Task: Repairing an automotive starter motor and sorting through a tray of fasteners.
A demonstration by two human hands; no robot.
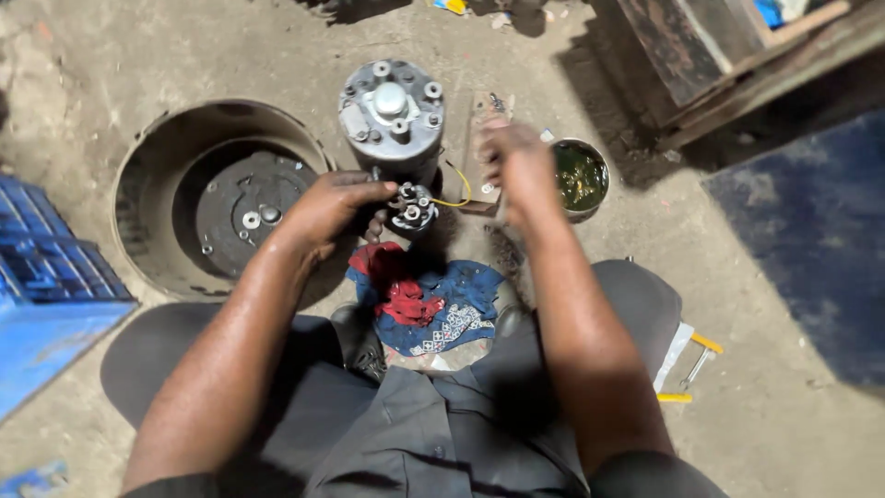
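My left hand grips a small dark metal part with silver studs, held just below a grey cylindrical motor body standing upright on the concrete floor. A yellow wire runs from the small part toward the right. My right hand is blurred, fingers curled, hovering over a flat brown board beside a round tin of dark green liquid; what it holds I cannot make out.
A large round metal housing with a disc inside lies at left. A blue crate is at far left. A red and blue rag lies between my knees. A yellow-handled tool is at right. Wooden planks are behind.
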